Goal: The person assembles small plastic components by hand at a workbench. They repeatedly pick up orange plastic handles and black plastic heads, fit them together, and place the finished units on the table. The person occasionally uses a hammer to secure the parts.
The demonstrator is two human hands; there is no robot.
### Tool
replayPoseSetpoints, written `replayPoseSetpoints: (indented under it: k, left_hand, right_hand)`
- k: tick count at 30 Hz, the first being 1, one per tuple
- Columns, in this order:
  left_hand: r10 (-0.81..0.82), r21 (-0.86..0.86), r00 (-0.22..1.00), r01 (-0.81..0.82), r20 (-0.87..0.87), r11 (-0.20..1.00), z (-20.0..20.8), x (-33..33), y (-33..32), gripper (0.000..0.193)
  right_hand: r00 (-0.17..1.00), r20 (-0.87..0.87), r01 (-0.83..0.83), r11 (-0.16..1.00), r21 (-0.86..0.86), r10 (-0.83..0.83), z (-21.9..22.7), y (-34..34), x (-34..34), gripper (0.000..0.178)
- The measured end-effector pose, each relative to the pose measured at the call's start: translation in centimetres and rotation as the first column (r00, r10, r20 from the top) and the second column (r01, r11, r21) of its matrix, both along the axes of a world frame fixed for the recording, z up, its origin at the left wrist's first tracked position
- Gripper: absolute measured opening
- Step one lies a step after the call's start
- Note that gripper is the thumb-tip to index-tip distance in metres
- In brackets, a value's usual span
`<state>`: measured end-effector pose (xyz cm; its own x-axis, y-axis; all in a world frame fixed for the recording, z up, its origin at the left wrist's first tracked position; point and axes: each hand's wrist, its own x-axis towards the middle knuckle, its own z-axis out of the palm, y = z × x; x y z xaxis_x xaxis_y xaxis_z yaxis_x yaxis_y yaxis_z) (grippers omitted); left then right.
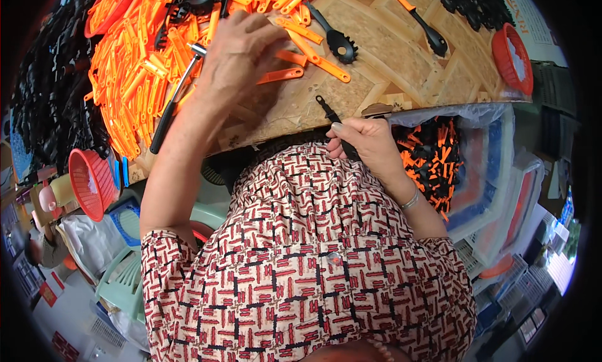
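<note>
My left hand reaches out over the patterned wooden table and rests palm down on loose orange plastic handles, fingers curled on one orange handle; whether it grips it I cannot tell. My right hand sits at the table's near edge, closed around a black plastic utensil piece whose thin end sticks up past the fingers. A small hammer with a black grip lies just left of my left wrist. Two assembled spoons with orange handles and black heads lie beyond my hands.
A heap of black utensil heads covers the table's left side. Red baskets sit at the left and far right. A plastic-lined crate of assembled orange and black pieces stands to my right, below the table edge.
</note>
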<state>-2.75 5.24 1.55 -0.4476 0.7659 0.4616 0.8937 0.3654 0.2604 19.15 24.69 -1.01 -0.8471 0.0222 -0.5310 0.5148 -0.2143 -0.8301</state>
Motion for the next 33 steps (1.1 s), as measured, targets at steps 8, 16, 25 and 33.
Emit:
replayPoseSetpoints:
  k: [8, 16, 25, 33]
  left_hand:
    - [-0.096, -0.195, 0.995, 0.097, 0.016, 0.976, 0.6, -0.6, 0.4, 0.022]
    - [-0.006, -0.238, 0.996, 0.026, 0.086, 0.971, -0.5, -0.1, -0.6, 0.022]
    - [-0.182, -0.087, 0.823, 0.269, 0.537, 0.959, 4.2, 5.1, -0.5, 0.020]
    - [-0.207, -0.137, 0.864, 0.299, 0.458, 0.944, 2.7, 5.9, 0.3, 0.019]
  right_hand:
    - [0.994, 0.092, 0.069, 0.989, -0.129, -0.057, -1.4, 0.5, 0.3, 0.033]
    - [0.987, 0.066, 0.154, 0.974, -0.164, -0.145, -2.7, 0.4, 0.5, 0.033]
    - [0.983, 0.103, 0.161, 0.983, -0.093, -0.151, -2.7, 0.1, 0.4, 0.034]
    - [0.992, 0.056, 0.121, 0.990, -0.066, -0.117, -2.8, 0.3, 0.5, 0.030]
